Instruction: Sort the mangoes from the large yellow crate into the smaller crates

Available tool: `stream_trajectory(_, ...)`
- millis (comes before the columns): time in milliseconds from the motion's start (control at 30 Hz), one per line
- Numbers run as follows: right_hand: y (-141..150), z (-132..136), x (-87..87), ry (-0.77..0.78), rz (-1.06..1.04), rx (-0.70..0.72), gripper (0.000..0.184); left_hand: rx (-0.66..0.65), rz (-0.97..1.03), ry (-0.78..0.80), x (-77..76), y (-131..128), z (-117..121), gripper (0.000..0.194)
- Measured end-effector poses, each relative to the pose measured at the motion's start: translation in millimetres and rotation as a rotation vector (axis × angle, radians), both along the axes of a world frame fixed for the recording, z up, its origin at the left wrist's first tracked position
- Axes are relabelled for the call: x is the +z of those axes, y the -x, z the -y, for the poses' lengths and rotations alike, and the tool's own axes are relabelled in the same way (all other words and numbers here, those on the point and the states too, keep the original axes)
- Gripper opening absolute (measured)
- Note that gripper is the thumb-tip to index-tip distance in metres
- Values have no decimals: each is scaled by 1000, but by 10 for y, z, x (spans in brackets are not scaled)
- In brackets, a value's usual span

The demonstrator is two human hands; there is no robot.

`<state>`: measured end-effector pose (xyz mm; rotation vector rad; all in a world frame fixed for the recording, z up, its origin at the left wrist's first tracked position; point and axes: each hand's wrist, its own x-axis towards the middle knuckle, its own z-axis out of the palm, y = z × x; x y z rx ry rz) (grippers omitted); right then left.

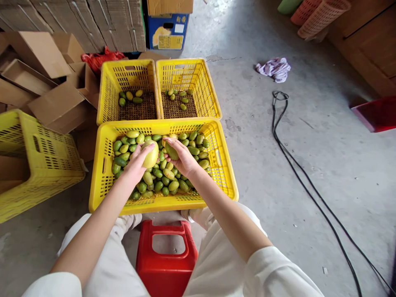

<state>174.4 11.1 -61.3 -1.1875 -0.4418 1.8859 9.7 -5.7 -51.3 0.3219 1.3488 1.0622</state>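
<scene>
My left hand (138, 161) is closed around a pale yellow mango (151, 156). Close beside it, my right hand (183, 159) grips a green mango (171, 152), its fingers partly hidden behind the fruit. Both hands are over a wide yellow crate (230, 181) that holds many smaller-looking oval mangoes (168, 174), green to yellow. Behind it stand two more yellow crates, the left one (108, 90) and the right one (208, 88), each with several mangoes on its bottom.
Between my legs is a red plastic stool (167, 264). Cardboard boxes (58, 101) and a tilted yellow crate (52, 161) lie on the left. A blue carton (168, 31) stands at the back. Right, a black cable (305, 177) and a crumpled cloth (274, 69) lie on the floor.
</scene>
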Motion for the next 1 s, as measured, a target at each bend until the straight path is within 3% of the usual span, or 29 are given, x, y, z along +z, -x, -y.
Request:
stream_trajectory(167,-16,-23,-99,-1,32,16,32,16,1,9,42,7,7,18)
stream_trajectory(267,-19,-45,-136,16,45,-4,32,30,7,62,57,11,-15,14)
stream_trajectory(433,22,-70,-146,98,0,-40,29,9,29,148,-10,9,-57,41)
stream_trajectory(633,48,-76,-130,92,-35,-63,29,35,71,182,-123,40,-60,41)
stream_trajectory(833,12,-60,-82,105,-33,-67,24,-31,159,184,-63,124,-89,50)
stream_trajectory(1000,-2,-33,-90,33,-35,-45,46,-79,149,50,-16,109,-30,29)
